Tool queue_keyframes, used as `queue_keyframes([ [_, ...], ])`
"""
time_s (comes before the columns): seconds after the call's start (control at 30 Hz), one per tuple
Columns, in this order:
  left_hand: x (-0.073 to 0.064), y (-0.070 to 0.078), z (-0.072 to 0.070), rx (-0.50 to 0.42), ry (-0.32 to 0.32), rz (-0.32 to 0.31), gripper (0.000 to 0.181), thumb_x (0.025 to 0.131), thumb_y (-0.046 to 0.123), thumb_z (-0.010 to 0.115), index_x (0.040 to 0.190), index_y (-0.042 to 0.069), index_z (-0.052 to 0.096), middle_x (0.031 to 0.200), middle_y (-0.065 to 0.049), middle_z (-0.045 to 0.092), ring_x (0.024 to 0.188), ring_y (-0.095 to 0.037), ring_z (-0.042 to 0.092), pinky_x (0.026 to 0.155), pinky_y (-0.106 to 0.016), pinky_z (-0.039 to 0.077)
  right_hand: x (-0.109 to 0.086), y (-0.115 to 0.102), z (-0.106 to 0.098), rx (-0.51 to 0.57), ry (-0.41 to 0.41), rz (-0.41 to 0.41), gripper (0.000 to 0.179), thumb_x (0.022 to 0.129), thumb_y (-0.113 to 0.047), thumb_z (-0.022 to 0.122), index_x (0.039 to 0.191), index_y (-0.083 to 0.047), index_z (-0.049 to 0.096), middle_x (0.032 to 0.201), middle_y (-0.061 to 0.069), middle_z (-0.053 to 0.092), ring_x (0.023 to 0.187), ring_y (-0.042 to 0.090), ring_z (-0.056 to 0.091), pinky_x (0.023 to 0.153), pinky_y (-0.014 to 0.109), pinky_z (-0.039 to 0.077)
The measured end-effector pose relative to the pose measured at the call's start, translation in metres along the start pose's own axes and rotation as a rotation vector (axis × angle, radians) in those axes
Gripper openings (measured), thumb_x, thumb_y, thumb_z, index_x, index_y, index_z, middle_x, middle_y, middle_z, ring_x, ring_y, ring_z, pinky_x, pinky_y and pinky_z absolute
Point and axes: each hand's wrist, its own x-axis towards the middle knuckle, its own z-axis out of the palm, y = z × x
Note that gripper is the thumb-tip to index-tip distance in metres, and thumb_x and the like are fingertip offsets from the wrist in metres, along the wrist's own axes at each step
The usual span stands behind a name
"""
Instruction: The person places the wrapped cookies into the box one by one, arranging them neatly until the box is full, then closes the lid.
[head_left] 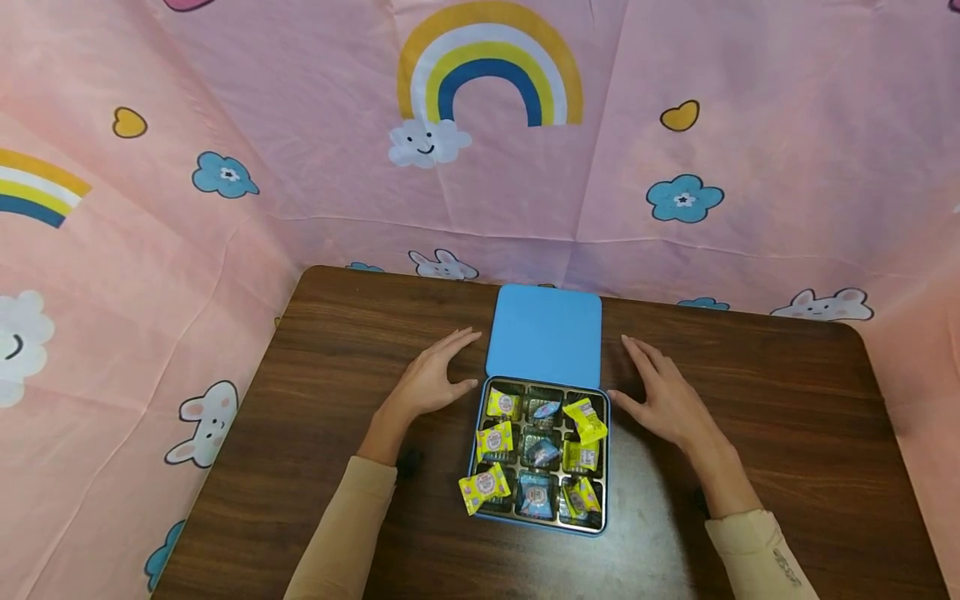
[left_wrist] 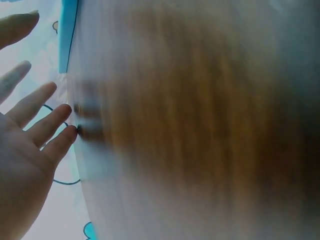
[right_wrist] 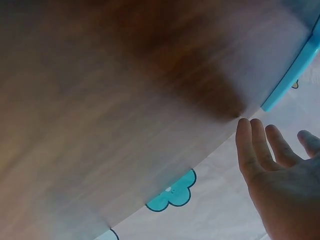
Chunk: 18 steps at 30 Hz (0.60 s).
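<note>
A blue hinged tin (head_left: 543,527) lies on the table with its lid (head_left: 544,333) folded back flat, away from the person. Its dark tray is split into several compartments holding wrapped candies. Yellow-wrapped candies (head_left: 495,438) fill the left column, and one at the front left hangs over the rim. Blue-wrapped candies (head_left: 536,495) lie down the middle, with more yellow ones (head_left: 586,421) on the right. My left hand (head_left: 431,379) is beside the tin's left side, fingers extended, holding nothing. On the other side, my right hand (head_left: 666,398) has its thumb close to the rim; contact is unclear.
The brown wooden table (head_left: 780,433) extends to both sides of the tin. A pink printed cloth (head_left: 330,117) hangs behind the table and along its sides. The lid reaches nearly to the table's back edge.
</note>
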Motion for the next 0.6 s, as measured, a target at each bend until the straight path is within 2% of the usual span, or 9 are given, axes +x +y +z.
queue_keyframes([
  [0.23, 0.005, 0.000, 0.003, 0.012, -0.036, -0.021, 0.080, 0.088, 0.028, 0.078, 0.155, 0.030, 0.035, 0.162, -0.001, 0.028, 0.150, -0.025, 0.021, 0.108, -0.067, 0.030, 0.009, 0.001, 0.004, -0.046, 0.015, -0.046, 0.091, 0.089, -0.042, 0.073, 0.160, -0.014, 0.022, 0.155, 0.021, 0.031, 0.131, 0.050, 0.040, 0.094, 0.069, 0.042],
  [0.6, 0.013, -0.001, 0.008, 0.034, -0.050, -0.015, 0.080, 0.087, 0.025, 0.078, 0.155, 0.030, 0.035, 0.161, 0.002, 0.029, 0.150, -0.025, 0.019, 0.108, -0.066, 0.033, 0.017, 0.002, 0.008, -0.071, 0.038, -0.095, 0.094, 0.085, -0.036, 0.079, 0.158, -0.010, 0.025, 0.153, 0.022, 0.034, 0.128, 0.048, 0.043, 0.096, 0.066, 0.043],
])
